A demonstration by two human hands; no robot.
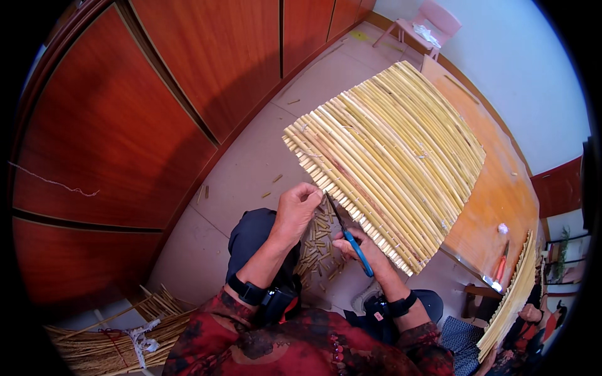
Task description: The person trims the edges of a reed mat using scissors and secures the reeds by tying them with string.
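A mat of pale yellow reed stalks (pixel 392 156), bound with thin ties, lies on a wooden table (pixel 495 219), its near left edge jutting out over the floor. My left hand (pixel 298 212) pinches at the cut stalk ends on that edge; whether it holds a single stalk is too small to tell. My right hand (pixel 354 245), below the edge, grips shears with blue handles (pixel 356 249), their dark blades reaching up to the stalk ends beside my left fingers. Short cut pieces (pixel 316 250) lie scattered on the floor beneath.
Wooden cabinets (pixel 94 106) line the left. A bundle of stalks (pixel 94 338) lies lower left. A pink chair (pixel 439 22) stands at the back. Red-handled shears (pixel 501 266) and a white wad (pixel 502 228) lie on the table. Another person's hand (pixel 530 313) is beside a second mat (pixel 511 294).
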